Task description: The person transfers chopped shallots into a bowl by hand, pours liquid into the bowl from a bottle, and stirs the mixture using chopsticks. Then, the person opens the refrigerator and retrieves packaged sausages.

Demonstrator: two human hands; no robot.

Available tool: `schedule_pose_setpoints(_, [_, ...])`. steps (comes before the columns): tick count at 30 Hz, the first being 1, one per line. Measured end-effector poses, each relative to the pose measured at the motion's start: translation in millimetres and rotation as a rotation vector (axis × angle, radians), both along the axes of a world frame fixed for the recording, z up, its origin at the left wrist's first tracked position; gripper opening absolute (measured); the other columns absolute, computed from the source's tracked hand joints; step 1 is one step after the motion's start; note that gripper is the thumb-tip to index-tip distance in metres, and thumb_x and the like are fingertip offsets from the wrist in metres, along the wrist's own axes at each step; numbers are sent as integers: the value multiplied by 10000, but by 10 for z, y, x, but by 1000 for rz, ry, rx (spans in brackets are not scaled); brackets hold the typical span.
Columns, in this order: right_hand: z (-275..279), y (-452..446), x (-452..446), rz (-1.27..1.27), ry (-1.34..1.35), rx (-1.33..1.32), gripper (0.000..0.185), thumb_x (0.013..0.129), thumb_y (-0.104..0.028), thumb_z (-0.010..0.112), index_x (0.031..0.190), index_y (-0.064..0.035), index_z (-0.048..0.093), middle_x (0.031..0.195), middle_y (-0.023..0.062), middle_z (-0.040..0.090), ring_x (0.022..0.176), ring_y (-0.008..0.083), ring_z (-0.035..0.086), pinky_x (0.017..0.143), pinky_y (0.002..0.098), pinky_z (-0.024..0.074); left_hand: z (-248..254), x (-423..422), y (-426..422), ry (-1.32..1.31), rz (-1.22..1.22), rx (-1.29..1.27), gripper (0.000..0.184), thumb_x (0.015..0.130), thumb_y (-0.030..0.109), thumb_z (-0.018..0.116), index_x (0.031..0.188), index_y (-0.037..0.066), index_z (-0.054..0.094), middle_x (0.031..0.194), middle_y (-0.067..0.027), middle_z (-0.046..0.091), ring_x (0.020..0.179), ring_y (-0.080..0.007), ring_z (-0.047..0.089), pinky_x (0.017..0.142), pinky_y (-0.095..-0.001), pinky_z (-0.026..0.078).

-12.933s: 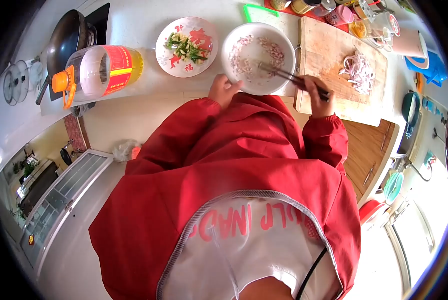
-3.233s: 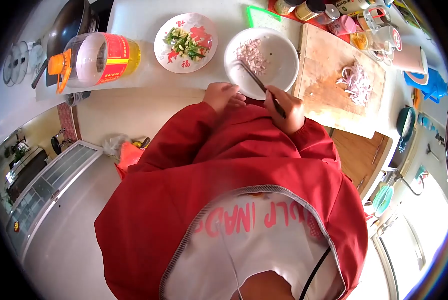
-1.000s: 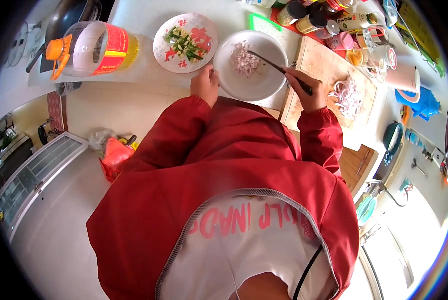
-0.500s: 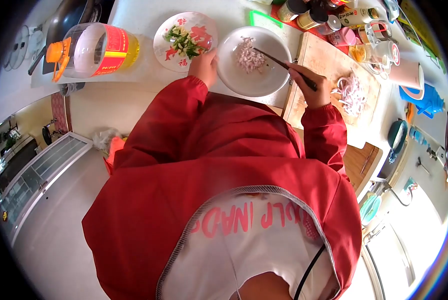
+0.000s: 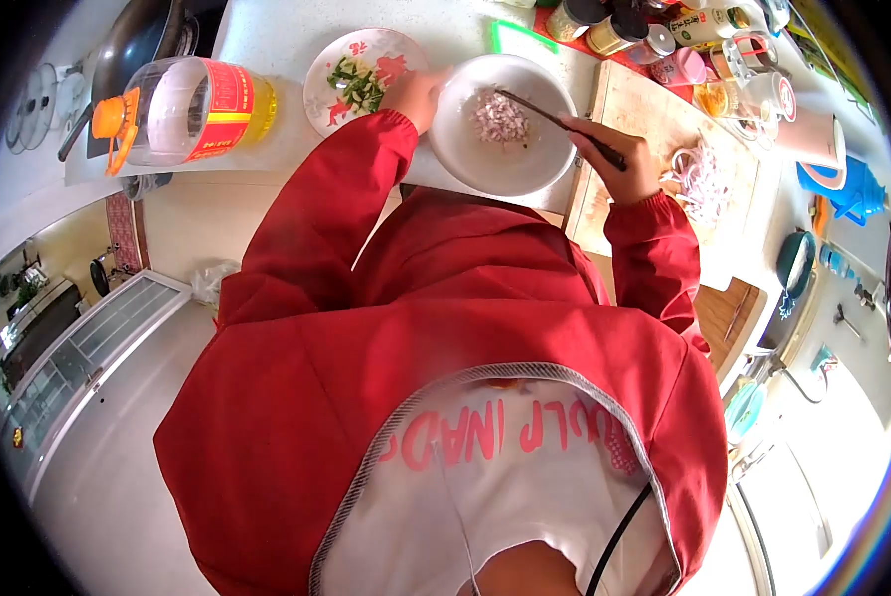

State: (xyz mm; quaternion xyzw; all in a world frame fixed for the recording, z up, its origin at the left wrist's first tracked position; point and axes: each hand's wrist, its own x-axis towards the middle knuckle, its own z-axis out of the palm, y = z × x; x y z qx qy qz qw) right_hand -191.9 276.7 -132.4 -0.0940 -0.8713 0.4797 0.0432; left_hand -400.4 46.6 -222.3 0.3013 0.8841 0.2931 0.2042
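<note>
- One bowl (image 5: 537, 164) near the desk's (image 5: 267, 30) edge holds chopped onion (image 5: 499, 119) within reach.
- Right hand (image 5: 619, 159): fingers grasp chopsticks (image 5: 535, 108), slanted to meet the onion.
- Left hand (image 5: 416, 98): at bowl's rim, perhaps steadying; fingers' grip unclear.

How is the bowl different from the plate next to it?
The bowl is deep, while the plate is much flatter. The bowl looks plain white, but the plate has red patterns on it. The bowl holds pinkish chopped bits; the plate holds green and pale pieces. Both are round and have food in them.
</note>
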Motion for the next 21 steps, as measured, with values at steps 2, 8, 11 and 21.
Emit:
schedule_pose_setpoints(2, [39,27,-15,-26,-30,-9,236,930,-114,649,1154,-55,695,981,91,735,833,96,660,763,248,520,-19,-39,21,29,-19,-7,311,947,84,540,1238,124,642,1025,-208,676,915,-348,667,791,-395,521])
schedule_pose_setpoints(8, [-28,9,-20,73,17,20,233,925,-112,651,1146,-54,695,1015,93,737,860,125,680,789,264,537,-84,-14,-27,45,54,170,273,951,94,548,1203,94,654,1019,-191,690,899,-311,683,781,-370,531])
schedule_pose_setpoints(11, [-38,43,38,-45,-69,-76,237,926,-118,648,1151,-58,692,1042,98,733,895,170,703,799,287,539,-6,126,-219,41,144,241,267,965,104,539,1208,48,635,1034,-178,703,925,-260,697,798,-339,542])
schedule_pose_setpoints(21, [30,-3,-215,97,34,-44,237,918,-107,648,1136,-24,691,1038,139,727,899,188,708,817,299,544,9,875,-692,-701,333,239,235,991,128,501,1073,-65,606,922,-154,709,836,-197,710,721,-302,574])
